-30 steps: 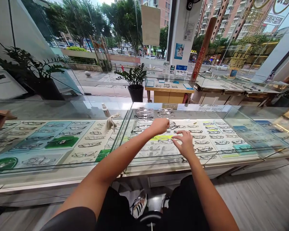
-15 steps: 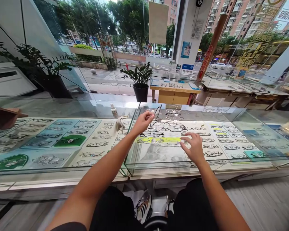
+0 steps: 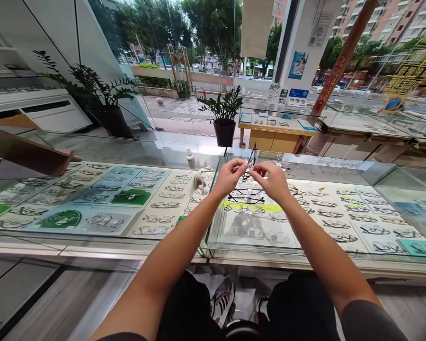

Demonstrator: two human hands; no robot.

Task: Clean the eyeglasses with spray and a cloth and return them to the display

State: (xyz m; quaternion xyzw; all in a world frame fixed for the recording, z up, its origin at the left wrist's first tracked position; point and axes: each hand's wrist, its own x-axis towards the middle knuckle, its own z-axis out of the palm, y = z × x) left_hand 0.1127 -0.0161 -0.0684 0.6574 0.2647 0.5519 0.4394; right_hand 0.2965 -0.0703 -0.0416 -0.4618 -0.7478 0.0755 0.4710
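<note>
A dark pair of eyeglasses (image 3: 254,155) is held up on edge above the glass counter (image 3: 241,247). My left hand (image 3: 230,176) pinches its left side with thumb and fingertips. From the other side my right hand (image 3: 271,180) grips it too, fingers closed and partly hidden behind the thumb. Below my hands, more frames lie in the case, among them one pair of glasses (image 3: 244,208) by a yellow strip (image 3: 273,208). Left of my left hand, a crumpled beige cloth (image 3: 198,181) lies on the counter near a small white bottle (image 3: 190,159).
Rows of eyeglasses (image 3: 165,205) fill the display case on both sides. A brown slanted object (image 3: 31,150) stands at the far left. Beyond the counter are a potted plant (image 3: 224,130) and a wooden display table (image 3: 277,140). My knees are close under the counter's front edge.
My right hand has moved up and left to the eyeglasses and closed on them. My left hand still holds them. The view has turned slightly left.
</note>
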